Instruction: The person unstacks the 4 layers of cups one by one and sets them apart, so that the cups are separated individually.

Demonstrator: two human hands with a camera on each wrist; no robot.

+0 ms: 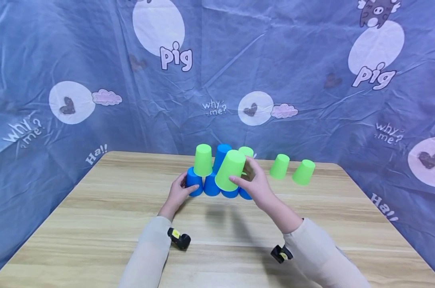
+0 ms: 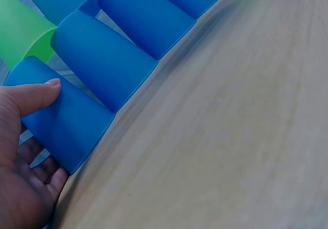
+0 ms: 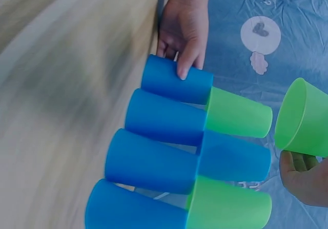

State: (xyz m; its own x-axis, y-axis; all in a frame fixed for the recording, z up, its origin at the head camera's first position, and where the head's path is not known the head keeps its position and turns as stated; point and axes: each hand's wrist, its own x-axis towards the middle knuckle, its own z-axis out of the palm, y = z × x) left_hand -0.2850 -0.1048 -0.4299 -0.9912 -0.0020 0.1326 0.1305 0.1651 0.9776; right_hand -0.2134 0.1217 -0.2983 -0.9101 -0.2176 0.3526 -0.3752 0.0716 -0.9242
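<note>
Several upside-down blue cups stand in a row on the table. On them sit a green cup (image 1: 203,160), a blue cup (image 1: 222,156) and another green cup (image 3: 229,202), also upside down. My left hand (image 1: 177,193) holds the leftmost blue cup (image 2: 69,119) of the bottom row, thumb on its near side and fingers round the outer side. In my right hand (image 1: 256,185) is a green cup (image 1: 230,171), mouth down and slightly tilted, pinched between thumb and fingers. It is raised in front of the stack, hiding part of it in the head view.
Two more green cups, one (image 1: 279,166) nearer the stack and one (image 1: 303,172) farther right, stand upside down on the wooden table (image 1: 113,208). A blue printed cloth (image 1: 210,72) hangs behind the table. Each wrist wears a small black camera.
</note>
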